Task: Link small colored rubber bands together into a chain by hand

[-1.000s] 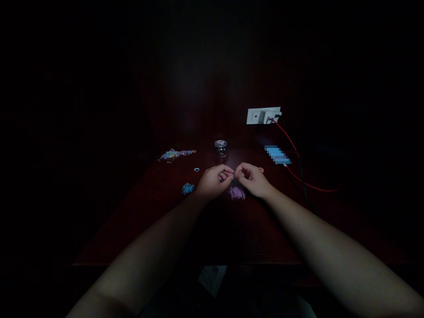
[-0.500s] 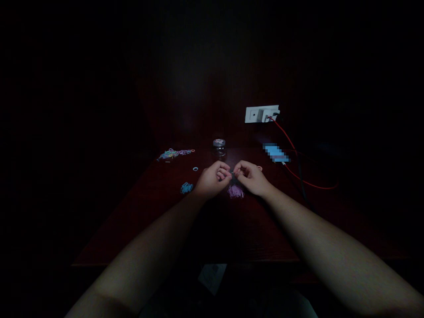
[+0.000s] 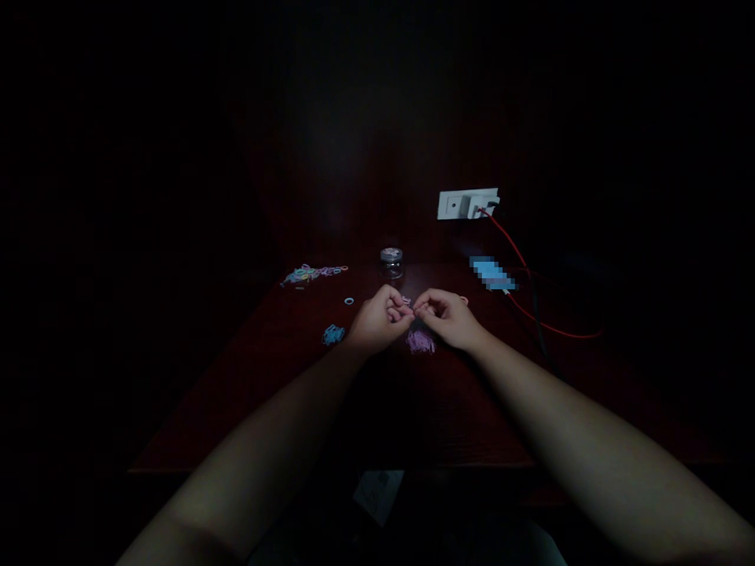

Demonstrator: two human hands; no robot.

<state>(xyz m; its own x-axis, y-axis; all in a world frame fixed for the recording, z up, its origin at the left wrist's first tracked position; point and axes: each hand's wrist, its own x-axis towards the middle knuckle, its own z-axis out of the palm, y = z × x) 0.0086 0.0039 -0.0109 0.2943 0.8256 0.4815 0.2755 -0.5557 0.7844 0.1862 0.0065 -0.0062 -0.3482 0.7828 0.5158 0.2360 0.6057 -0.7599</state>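
My left hand (image 3: 383,318) and my right hand (image 3: 447,317) meet fingertip to fingertip over the dark red table (image 3: 283,393). Both are closed in a pinch; whatever sits between the fingers is too small and dark to make out. Just below the fingertips lies a pile of purple bands (image 3: 421,341). A pile of blue bands (image 3: 333,335) is left of my left wrist. Pinkish bands (image 3: 406,301) show partly behind the fingers, and another pink band (image 3: 464,300) peeks out behind my right hand.
A clear lidded jar (image 3: 392,263) stands behind my hands. Mixed coloured bands (image 3: 310,273) lie at the back left, a single pale ring (image 3: 349,301) nearer. At the right, a phone (image 3: 492,273) is joined by a red cable (image 3: 513,245) to a wall socket (image 3: 453,204).
The fingertips of my two hands have drawn closer together, my right hand shifting slightly left. Pinkish bands behind the fingers show more clearly now.
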